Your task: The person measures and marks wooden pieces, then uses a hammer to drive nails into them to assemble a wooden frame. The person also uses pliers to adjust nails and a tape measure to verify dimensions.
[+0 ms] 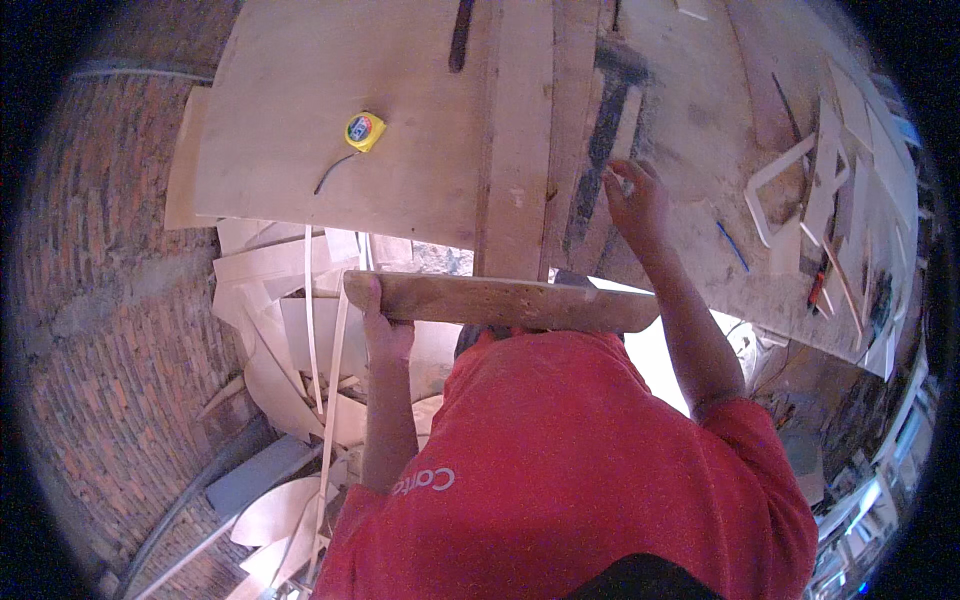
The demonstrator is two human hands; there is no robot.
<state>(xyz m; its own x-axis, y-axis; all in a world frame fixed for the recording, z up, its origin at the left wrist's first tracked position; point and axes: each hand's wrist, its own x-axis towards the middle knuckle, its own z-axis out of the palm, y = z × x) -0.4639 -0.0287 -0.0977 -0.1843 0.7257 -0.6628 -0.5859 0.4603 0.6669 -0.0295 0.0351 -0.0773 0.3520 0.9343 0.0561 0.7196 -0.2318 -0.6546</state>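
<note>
My left hand [378, 322] is closed around the near end of a rough, weathered wooden bar [500, 301] that lies crosswise at the workbench's front edge, my forearm running straight up to it. My right hand [637, 198] reaches further over the dusty plywood workbench [330, 130], fingers curled in on something small and pale that I cannot make out. A yellow tape measure [365, 131] sits on the smooth sheet, and pale curved offcuts [285, 370] are heaped below by the brick floor.

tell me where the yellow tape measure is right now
In the head view the yellow tape measure lies on the upper left of the plywood sheet, well above the left hand gripping the wooden beam.
</note>
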